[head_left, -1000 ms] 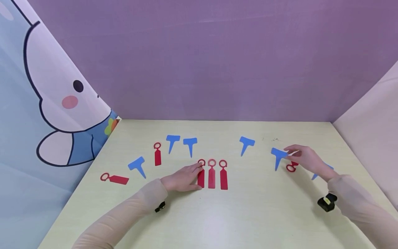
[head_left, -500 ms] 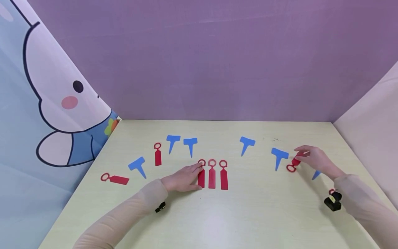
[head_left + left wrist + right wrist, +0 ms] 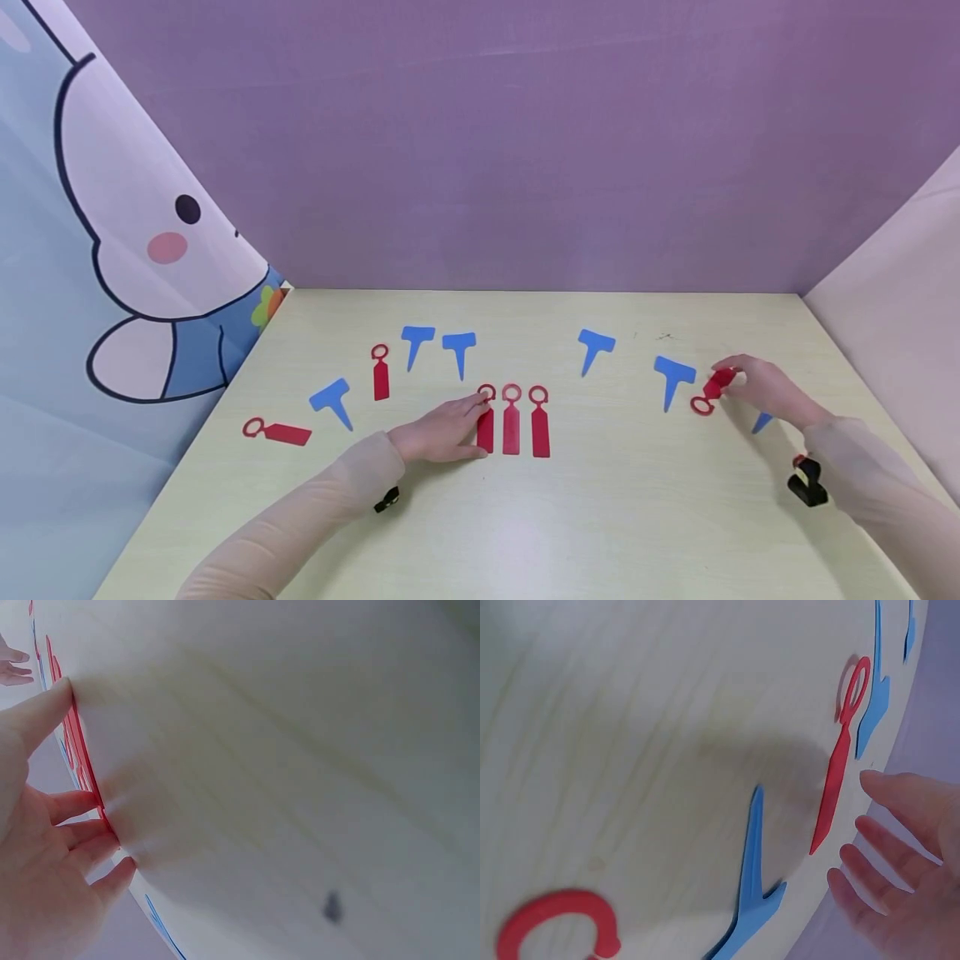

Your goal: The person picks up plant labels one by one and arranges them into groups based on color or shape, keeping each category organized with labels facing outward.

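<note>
Three red ring-topped tags lie side by side mid-table. My left hand rests beside the leftmost tag, fingertips at its ring and thumb at its lower end. The left wrist view shows those fingers extended along the red edges. My right hand hovers with fingers apart at the broad end of another red tag, whose ring points toward me. In the right wrist view that tag lies just beyond the thumb. A blue T-shaped plant label lies left of it.
Another blue T-label is partly hidden under the right forearm, with a red ring near the right wrist. Further T-labels and loose red tags lie left and back. A purple wall stands behind the table.
My right hand has moved from beside the blue T-label slightly to the right, uncovering more of the red tag. The tag and the left hand look unmoved.
</note>
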Demonstrator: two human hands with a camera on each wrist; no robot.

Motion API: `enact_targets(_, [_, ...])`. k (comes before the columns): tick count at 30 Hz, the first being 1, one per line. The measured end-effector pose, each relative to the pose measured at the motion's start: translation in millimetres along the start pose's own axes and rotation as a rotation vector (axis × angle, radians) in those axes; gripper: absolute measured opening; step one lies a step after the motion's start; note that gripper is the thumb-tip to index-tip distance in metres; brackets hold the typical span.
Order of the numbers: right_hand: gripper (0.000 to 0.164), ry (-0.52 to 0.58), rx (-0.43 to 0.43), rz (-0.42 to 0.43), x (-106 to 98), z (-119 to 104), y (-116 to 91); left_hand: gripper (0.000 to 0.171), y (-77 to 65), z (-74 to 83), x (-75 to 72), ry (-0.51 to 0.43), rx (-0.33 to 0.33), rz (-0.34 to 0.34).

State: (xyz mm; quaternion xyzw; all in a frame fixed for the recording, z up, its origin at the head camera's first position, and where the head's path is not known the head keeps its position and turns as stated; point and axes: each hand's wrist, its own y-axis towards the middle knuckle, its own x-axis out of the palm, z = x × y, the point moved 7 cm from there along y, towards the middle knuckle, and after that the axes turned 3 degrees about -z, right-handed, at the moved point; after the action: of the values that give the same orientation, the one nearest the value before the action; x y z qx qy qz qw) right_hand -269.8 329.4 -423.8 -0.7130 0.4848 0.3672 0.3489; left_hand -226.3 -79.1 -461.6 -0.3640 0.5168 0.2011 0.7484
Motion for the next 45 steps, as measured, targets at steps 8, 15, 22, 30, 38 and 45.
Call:
enact_targets(8, [0.034,-0.034,-0.032,-0.018,4.8,5.0,5.6,0.076,0.3,-0.7,1.2,0.001,-0.004,-0.001])
enact_targets(15, [0.034,-0.047,-0.021,-0.065,8.8,10.4,12.0,0.076,0.4,-0.4,0.2,-0.003,0.001,0.006])
enact_targets(22, [0.028,-0.074,-0.058,-0.076,7.6,10.7,14.4,0.076,-0.7,0.4,-0.6,-0.008,-0.001,0.008])
enact_targets(30, [0.028,-0.03,-0.022,-0.121,5.6,17.7,20.0,0.076,-1.4,-0.6,-0.8,-0.015,-0.019,-0.008])
enact_targets(38, [0.023,-0.036,-0.054,-0.251,3.6,13.4,28.6,0.076,-1.2,-0.6,-0.6,-0.014,-0.014,-0.011])
enact_targets(45, [0.017,-0.023,-0.09,-0.358,4.5,11.0,34.8,0.076,-2.1,-0.1,-1.6,-0.031,-0.013,-0.011])
